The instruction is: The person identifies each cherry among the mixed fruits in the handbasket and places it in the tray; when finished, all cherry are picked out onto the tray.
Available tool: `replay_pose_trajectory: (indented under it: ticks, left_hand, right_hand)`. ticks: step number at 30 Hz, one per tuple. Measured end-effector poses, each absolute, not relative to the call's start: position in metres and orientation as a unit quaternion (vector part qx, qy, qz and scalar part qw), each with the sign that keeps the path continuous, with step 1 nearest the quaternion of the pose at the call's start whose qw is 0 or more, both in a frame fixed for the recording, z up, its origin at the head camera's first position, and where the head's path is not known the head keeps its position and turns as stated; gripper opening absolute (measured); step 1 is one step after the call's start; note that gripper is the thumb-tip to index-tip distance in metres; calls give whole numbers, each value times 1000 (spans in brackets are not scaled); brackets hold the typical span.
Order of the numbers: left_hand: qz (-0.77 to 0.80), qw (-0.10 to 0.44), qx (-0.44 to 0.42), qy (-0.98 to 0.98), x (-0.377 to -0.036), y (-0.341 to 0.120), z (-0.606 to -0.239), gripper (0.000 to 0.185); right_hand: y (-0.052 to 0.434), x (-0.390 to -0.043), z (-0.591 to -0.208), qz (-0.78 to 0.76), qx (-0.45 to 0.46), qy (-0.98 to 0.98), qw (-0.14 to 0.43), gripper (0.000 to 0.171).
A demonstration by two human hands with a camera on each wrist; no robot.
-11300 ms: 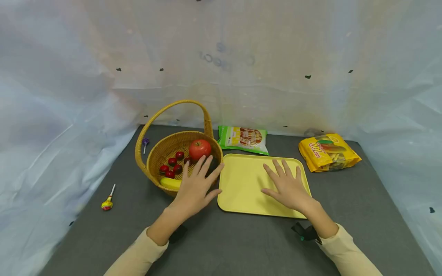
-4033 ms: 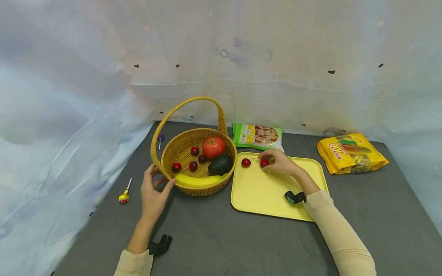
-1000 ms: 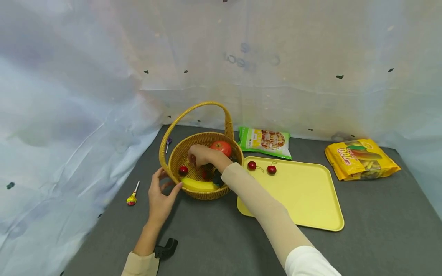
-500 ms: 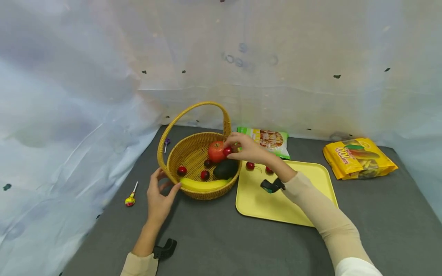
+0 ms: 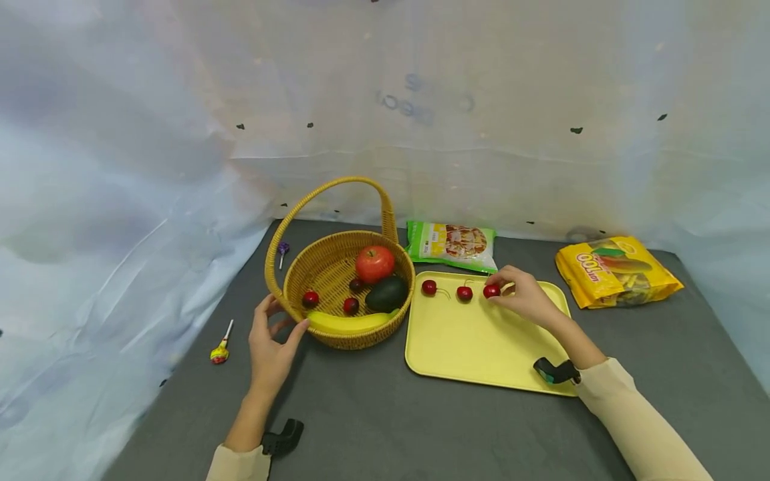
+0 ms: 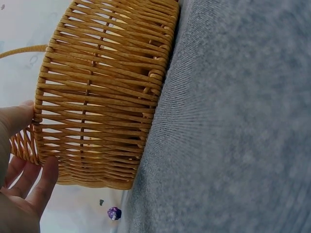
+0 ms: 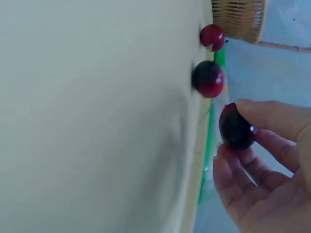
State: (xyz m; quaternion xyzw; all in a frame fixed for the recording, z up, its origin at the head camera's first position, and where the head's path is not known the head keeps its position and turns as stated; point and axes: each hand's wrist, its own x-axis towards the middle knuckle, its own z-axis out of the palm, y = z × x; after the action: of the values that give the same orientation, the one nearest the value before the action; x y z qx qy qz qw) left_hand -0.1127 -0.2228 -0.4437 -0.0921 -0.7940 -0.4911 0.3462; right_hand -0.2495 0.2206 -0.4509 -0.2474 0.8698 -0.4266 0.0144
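A wicker basket (image 5: 283,280) holds a red apple (image 5: 374,262), an avocado (image 5: 386,292), a banana (image 5: 345,322) and three cherries. My left hand (image 5: 278,322) grips the basket's front-left wall, thumb and fingers (image 6: 46,177) against the weave (image 6: 97,87). My right hand (image 5: 498,288) pinches a dark red cherry (image 5: 491,291) just above the far edge of the yellow tray (image 5: 481,347). Two more cherries (image 5: 429,287) (image 5: 464,292) lie in a row to its left. The right wrist view shows the held cherry (image 7: 234,130) between thumb and fingers (image 7: 272,119), and the tray (image 7: 97,121).
A green snack bag (image 5: 451,244) lies behind the tray and a yellow one (image 5: 616,270) at the far right. One lollipop (image 5: 219,351) lies left of the basket, a purple one (image 5: 281,248) behind it. Plastic sheeting walls the grey table on three sides.
My right hand has carried a cherry from over the basket, next to the apple, rightward to the tray's far edge. The left hand stays on the basket.
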Motion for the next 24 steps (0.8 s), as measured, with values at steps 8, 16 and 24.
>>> replay_pose_trajectory:
  ticks: [8,16,24]
  left_hand:
    - [-493,345,-85,-794,-115,-228,-454,69]
    - [-501,342,-84,-790,-126,-239,-474,75]
    - [-502,336,-92,-792,-126,-241,-474,75]
  right_hand:
    - [224,-252,-467,-425,-225,876,32,25]
    - [226,-253,-470,-417,-222,880,41,27]
    - [228,-254,-462,-400,-233,886,40,38]
